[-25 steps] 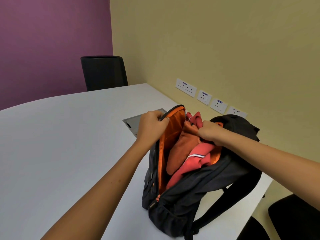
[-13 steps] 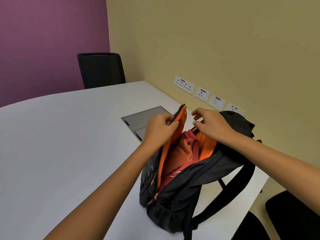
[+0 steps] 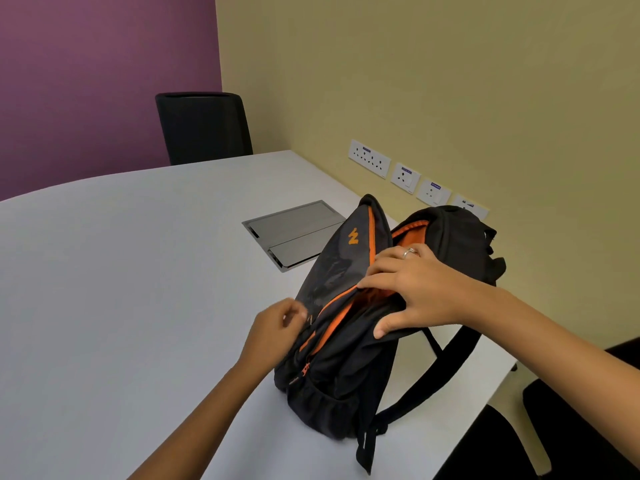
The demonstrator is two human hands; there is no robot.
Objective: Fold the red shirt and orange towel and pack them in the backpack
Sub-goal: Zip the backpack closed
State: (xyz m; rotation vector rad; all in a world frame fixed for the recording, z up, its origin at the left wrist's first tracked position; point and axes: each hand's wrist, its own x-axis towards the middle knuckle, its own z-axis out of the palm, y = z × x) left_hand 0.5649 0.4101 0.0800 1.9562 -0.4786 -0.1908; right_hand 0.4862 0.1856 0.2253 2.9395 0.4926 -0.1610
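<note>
White table (image 3: 104,289) bears upright backpack (image 3: 339,368), top leaning away.

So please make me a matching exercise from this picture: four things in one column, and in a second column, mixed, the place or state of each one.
Things:
1. backpack
2. left hand
3. right hand
4. black chair

Places or states:
A. lies over the top of the opening, fingers spread, a ring on one finger
B. stands behind the far edge of the table, before the purple wall
C. stands on the white table, its main opening nearly drawn together
D. pinches at the zip line on the bag's side

Pairs: 1-C, 2-D, 3-A, 4-B
</note>
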